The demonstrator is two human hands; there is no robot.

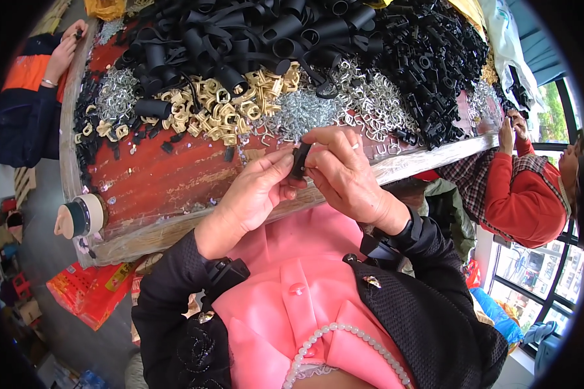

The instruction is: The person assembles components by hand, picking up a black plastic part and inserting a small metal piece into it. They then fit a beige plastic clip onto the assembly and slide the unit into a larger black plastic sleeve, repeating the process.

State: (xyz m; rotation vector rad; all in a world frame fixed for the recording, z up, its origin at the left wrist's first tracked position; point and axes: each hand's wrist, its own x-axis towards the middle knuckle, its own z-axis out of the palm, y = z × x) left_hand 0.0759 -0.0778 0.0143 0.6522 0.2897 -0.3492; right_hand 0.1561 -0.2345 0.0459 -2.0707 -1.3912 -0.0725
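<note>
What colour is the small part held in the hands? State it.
Black; the small part shows best in the head view.

- A worktable [169, 172] with a worn red top and pale wooden edge stretched across the scene.
- Grey floor [45, 207] showed at left.
- At right, dark-framed windows [535, 264] let in daylight; greenery [551, 113] stood outside.
- A ridged blue-green surface [532, 35] showed at far right.

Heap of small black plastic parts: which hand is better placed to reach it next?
Probably the right hand: it lies nearer the heap, while the left hand is farther left. Both touch a small black piece.
</note>
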